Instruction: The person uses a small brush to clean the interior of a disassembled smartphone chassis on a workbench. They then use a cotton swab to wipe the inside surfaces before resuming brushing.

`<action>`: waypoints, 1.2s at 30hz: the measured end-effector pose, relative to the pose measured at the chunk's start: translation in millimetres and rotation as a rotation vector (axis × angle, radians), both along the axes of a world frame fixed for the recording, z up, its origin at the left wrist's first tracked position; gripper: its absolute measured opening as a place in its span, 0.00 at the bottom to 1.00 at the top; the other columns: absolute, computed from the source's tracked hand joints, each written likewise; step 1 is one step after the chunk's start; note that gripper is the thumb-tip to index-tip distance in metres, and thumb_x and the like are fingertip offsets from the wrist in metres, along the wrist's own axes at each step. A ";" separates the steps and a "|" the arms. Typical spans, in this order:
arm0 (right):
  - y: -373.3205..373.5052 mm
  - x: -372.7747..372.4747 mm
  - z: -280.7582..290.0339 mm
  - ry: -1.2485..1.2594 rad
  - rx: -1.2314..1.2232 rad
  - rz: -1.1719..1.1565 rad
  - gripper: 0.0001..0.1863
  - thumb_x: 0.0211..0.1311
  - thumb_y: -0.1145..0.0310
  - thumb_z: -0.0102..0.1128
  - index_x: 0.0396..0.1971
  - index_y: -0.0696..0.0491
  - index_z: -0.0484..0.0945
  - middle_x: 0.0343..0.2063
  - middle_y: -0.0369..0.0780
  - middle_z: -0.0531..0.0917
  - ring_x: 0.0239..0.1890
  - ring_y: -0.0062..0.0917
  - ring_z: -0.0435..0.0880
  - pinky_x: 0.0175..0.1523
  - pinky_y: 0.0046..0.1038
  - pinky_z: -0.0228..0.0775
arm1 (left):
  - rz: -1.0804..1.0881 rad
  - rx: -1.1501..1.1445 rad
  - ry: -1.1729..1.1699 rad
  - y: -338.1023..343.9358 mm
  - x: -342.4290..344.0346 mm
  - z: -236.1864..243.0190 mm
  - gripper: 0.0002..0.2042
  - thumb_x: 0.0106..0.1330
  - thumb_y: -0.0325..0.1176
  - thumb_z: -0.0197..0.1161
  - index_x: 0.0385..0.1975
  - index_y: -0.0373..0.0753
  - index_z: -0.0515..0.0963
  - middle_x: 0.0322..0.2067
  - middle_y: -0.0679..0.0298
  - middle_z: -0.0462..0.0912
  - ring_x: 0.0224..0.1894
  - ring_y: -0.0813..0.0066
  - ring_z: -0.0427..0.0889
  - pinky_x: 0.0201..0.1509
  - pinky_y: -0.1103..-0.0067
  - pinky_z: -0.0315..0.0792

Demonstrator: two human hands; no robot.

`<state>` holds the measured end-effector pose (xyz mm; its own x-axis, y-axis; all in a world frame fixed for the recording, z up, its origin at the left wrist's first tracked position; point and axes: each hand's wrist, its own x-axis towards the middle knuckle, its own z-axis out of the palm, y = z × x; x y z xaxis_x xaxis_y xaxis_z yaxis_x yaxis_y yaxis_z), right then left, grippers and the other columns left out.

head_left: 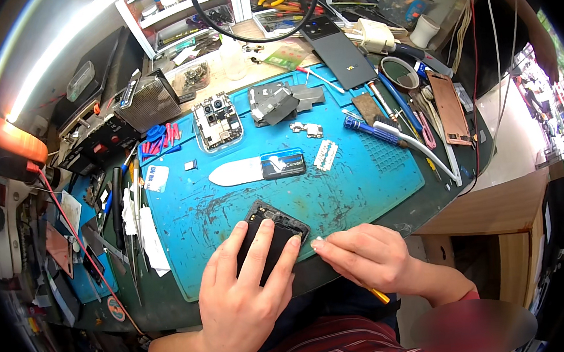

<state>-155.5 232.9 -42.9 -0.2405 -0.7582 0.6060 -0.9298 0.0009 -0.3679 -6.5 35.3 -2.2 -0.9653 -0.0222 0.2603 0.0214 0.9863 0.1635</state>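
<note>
Leftmost, well out from the fingers, a pair of tweezers (132, 206) and some white paper scraps (150, 241) lie along the edge of the blue repair mat (361, 183). Nearer in, the left hand (241, 296) lies flat on a black phone frame (272, 237), its fingers (260, 239) spread apart and pressing down on the dark surface, with the fingertips reaching almost to the frame's far edge. The frame sits tilted at the mat's near edge, its camera-end corner pointing away from the person, and it shows only between and beyond the fingers.

Straight beyond the left fingertips, in the middle of the mat, lies a white spudger-like blade with a dark printed label (258, 169). Farther beyond it sits a clear tray holding a phone mainboard with camera modules (216, 122), and beside that a heap of grey metal shields (283, 102).

Just to the right of the frame, the right hand (369, 258) has its fingers drawn together, thumb and forefinger pinched on a small white piece (317, 244) that touches or nearly touches the frame's right edge; which one cannot be told. A thin orange-tipped tool (380, 295) pokes out from under the heel of this hand.

Beyond the right fingers lie a small white perforated strip (325, 154), a blue-handled screwdriver (373, 130) and a white brush (417, 148). Far off at the back rests a dark phone back cover (337, 49), and at the right rim a copper-coloured plate (450, 106).
</note>
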 end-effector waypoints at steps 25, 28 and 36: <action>-2.3 0.0 2.7 -0.149 -0.008 -0.026 0.19 0.58 0.75 0.79 0.50 0.59 0.87 0.36 0.40 0.89 0.29 0.29 0.87 0.33 0.27 0.79 | -0.011 -0.004 -0.017 -1.2 0.6 0.4 0.28 0.55 0.35 0.77 0.61 0.54 0.86 0.64 0.58 0.81 0.63 0.51 0.80 0.61 0.61 0.78; -5.3 -0.1 3.1 -0.148 -0.011 -0.029 0.19 0.58 0.75 0.79 0.50 0.58 0.87 0.37 0.40 0.89 0.29 0.29 0.87 0.33 0.27 0.79 | -0.012 -0.007 -0.011 -0.8 0.5 -0.3 0.28 0.55 0.35 0.77 0.60 0.53 0.86 0.64 0.58 0.82 0.63 0.51 0.80 0.61 0.61 0.78; -5.0 0.3 4.7 -0.169 -0.008 -0.038 0.18 0.58 0.75 0.79 0.49 0.58 0.88 0.36 0.40 0.89 0.29 0.30 0.87 0.32 0.28 0.79 | -0.007 -0.008 -0.002 -0.9 0.6 -1.1 0.28 0.55 0.35 0.77 0.60 0.53 0.86 0.64 0.58 0.82 0.63 0.51 0.80 0.61 0.62 0.78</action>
<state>-155.2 228.0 -38.2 -0.3683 -0.7417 0.5606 -0.8539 0.0314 -0.5195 -5.9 34.4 -3.3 -0.9659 -0.0136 0.2585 0.0277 0.9874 0.1556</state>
